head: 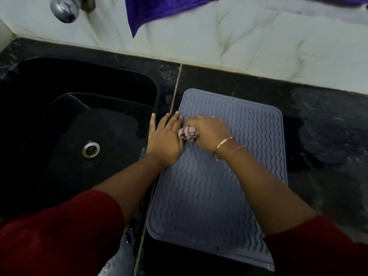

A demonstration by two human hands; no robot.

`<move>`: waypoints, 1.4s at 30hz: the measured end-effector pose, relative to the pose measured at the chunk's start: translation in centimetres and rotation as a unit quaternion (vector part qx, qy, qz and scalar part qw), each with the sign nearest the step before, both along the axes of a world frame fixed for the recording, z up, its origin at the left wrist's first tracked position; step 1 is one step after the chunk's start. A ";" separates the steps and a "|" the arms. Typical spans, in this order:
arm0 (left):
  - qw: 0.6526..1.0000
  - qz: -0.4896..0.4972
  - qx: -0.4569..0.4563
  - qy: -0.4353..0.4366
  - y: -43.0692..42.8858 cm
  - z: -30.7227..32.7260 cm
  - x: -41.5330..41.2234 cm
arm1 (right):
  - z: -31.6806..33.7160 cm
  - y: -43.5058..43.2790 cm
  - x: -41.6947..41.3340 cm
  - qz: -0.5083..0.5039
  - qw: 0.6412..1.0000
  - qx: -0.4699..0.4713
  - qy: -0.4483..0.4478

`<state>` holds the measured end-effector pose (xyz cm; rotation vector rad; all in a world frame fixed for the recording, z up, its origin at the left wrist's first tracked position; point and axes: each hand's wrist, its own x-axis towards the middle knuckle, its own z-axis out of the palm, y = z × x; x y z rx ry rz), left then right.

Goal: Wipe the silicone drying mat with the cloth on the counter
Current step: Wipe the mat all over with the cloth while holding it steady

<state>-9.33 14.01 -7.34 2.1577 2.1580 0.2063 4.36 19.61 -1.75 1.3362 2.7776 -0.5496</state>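
A grey silicone drying mat (215, 188) with wavy ridges lies flat on the black counter (318, 136), right of the sink. My right hand (209, 132) grips a bunched checked cloth (188, 135) against the mat near its far left corner. My left hand (165, 138) lies flat with straight fingers on the mat's left edge, its thumb over the counter seam. The two hands touch at the cloth.
A black sink (59, 136) with a metal drain (90, 150) sits to the left. A chrome tap (63, 8) and a purple towel (159, 8) hang at the white tiled wall. The counter right of the mat looks wet.
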 end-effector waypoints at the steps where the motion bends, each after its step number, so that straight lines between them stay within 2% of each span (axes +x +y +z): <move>1: 1.000 -0.002 0.003 -0.002 0.0 0.0 -0.1 | 0.8 0.4 0.0 0.001 0.999 -0.047 0.007; 3: 1.000 -0.005 0.007 -0.005 0.1 -0.1 -0.2 | 1.7 2.5 -0.3 -0.028 0.996 -0.076 0.025; 7: 1.000 -0.023 -0.005 -0.015 0.3 0.3 -0.9 | 0.8 5.9 -1.2 -0.099 0.994 0.017 0.032; 13: 0.996 -0.086 -0.025 0.018 0.8 0.5 -3.3 | -1.3 -1.3 -0.9 -0.073 0.992 0.104 -0.010; 18: 0.996 -0.082 -0.009 0.031 0.4 0.3 -2.6 | -0.7 -8.7 0.2 -0.009 0.999 0.038 0.003; 20: 0.996 -0.080 -0.006 0.038 0.3 0.4 -2.6 | 0.6 -8.9 0.2 0.029 0.999 -0.035 -0.003; 22: 0.995 -0.085 -0.015 0.052 0.2 0.5 -2.5 | 1.5 -7.1 -0.3 0.004 0.996 -0.090 0.015; 24: 0.994 -0.086 -0.012 0.060 0.1 0.5 -2.5 | 1.3 -4.6 -0.7 -0.057 0.997 -0.039 0.039; 26: 0.994 -0.082 -0.005 0.066 0.0 0.6 -2.5 | 0.4 -3.6 -1.0 -0.088 0.996 0.012 0.022; 29: 0.991 -0.088 -0.018 0.096 0.1 0.7 -2.4 | -0.8 -6.0 -1.1 -0.057 0.997 0.034 -0.028; 31: 0.992 -0.083 -0.012 0.098 0.2 0.8 -2.3 | -1.0 -8.8 -0.6 -0.034 0.998 0.047 -0.019; 36: 0.990 -0.084 -0.003 0.113 0.0 1.1 -2.2 | -0.8 -15.5 0.5 0.014 1.000 0.019 0.013; 38: 0.989 -0.081 -0.004 0.120 -0.2 1.2 -2.0 | -0.1 -16.2 1.0 0.040 0.998 -0.047 0.019; 40: 0.989 -0.080 -0.006 0.122 -0.3 1.3 -1.8 | 1.0 -14.9 1.1 0.014 0.992 -0.114 0.060; 42: 0.989 -0.074 -0.015 0.124 -0.3 1.4 -1.7 | 1.6 -12.1 0.8 -0.045 0.988 -0.091 0.112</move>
